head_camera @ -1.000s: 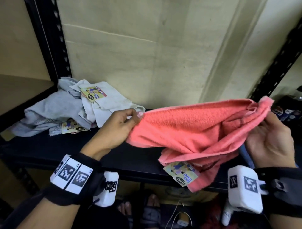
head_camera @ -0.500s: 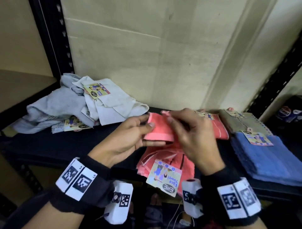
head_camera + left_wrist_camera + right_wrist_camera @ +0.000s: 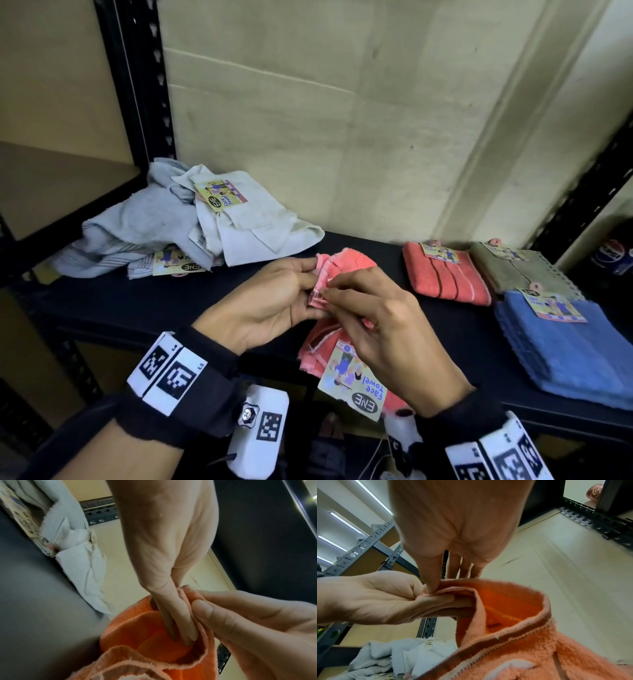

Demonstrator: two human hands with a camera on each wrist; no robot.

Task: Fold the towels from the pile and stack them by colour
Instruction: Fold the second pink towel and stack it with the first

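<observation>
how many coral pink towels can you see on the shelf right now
2: one coral towel pinched in both hands at the shelf's middle, one folded coral towel lying to its right. Others may hide in the pile.

Both hands, left (image 3: 270,301) and right (image 3: 380,329), pinch the coral towel (image 3: 346,265) over the black shelf (image 3: 144,301).

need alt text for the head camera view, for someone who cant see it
Two hands, left hand and right hand, pinch the corners of a coral towel together above a dark shelf. An unfolded pale towel pile lies at left; folded coral, olive and blue towels sit at right.
</observation>
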